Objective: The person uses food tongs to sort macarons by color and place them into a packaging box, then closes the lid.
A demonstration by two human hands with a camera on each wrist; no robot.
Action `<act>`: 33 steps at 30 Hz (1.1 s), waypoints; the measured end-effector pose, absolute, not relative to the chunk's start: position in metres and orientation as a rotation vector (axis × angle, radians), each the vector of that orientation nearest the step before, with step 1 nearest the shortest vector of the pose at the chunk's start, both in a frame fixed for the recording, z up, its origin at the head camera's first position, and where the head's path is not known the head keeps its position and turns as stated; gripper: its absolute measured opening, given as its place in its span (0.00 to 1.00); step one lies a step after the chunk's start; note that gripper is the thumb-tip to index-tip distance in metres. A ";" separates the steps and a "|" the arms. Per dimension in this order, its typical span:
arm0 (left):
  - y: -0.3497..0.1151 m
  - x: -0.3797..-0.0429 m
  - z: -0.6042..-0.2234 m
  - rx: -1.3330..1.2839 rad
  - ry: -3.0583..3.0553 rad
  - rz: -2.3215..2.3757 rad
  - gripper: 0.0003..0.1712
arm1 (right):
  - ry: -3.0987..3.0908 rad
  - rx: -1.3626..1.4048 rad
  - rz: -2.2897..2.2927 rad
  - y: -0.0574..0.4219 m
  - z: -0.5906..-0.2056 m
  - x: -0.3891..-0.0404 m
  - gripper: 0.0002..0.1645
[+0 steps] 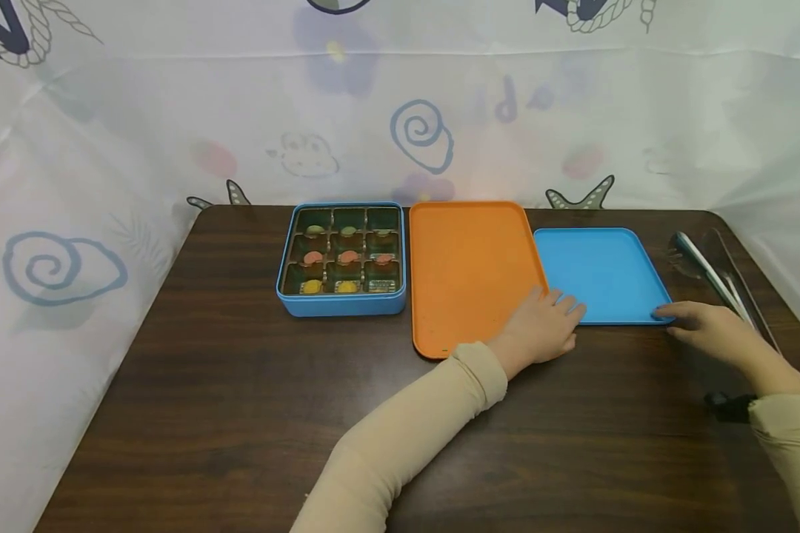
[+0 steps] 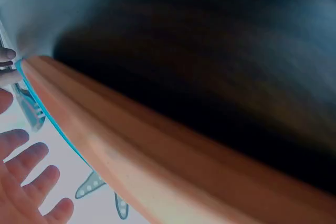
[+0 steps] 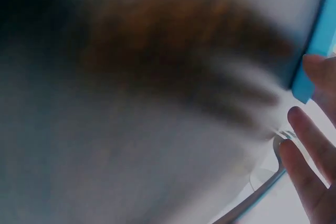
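My left hand (image 1: pixel 541 326) lies over the seam between an orange tray (image 1: pixel 470 274) and a smaller blue tray (image 1: pixel 593 270). Its fingers spread out at the blue tray's front left corner, and the left wrist view shows these fingers (image 2: pixel 39 179) straight and apart. At the front right corner of the blue tray, my right hand (image 1: pixel 713 333) has thumb and finger about the rim. From the right wrist, a digit crosses the blue edge (image 3: pixel 317 40) while two other fingers (image 3: pixel 304 182) extend past the corner. Both trays lie flat, side by side.
Left of the orange tray stands a blue divided box (image 1: pixel 343 305) with green, pink and yellow pieces in its compartments. Tongs (image 1: pixel 707 270) and other long utensils lie at the right. A dark object (image 1: pixel 730 406) sits by my right wrist. A patterned cloth (image 1: pixel 267 96) hangs behind the table.
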State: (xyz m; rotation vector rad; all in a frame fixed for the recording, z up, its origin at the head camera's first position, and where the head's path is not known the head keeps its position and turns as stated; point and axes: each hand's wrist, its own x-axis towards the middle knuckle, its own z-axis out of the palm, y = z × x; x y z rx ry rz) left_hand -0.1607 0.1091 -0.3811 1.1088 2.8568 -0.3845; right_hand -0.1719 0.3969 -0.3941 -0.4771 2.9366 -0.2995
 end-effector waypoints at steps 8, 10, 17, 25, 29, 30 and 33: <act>0.115 -0.158 -0.384 1.078 2.775 -0.443 0.29 | 3.011 -0.555 -0.253 0.398 -0.397 -0.173 0.12; 0.114 -0.159 -0.386 1.073 2.763 -0.423 0.29 | 3.022 -0.548 -0.264 0.398 -0.397 -0.174 0.09; 0.115 -0.160 -0.390 1.067 2.751 -0.333 0.27 | 3.071 -0.537 -0.299 0.403 -0.397 -0.171 0.04; 0.112 -0.161 -0.391 1.124 2.829 -0.249 0.25 | 3.329 -0.514 -0.403 0.403 -0.389 -0.162 0.12; 0.108 -0.163 -0.388 1.146 2.860 -0.181 0.24 | 3.475 -0.572 -0.507 0.402 -0.379 -0.159 0.16; 0.107 -0.163 -0.387 1.152 2.863 -0.164 0.24 | 3.499 -0.598 -0.545 0.401 -0.377 -0.158 0.15; 0.104 -0.165 -0.384 1.156 2.863 -0.067 0.26 | 3.569 -0.726 -0.609 0.400 -0.369 -0.158 0.09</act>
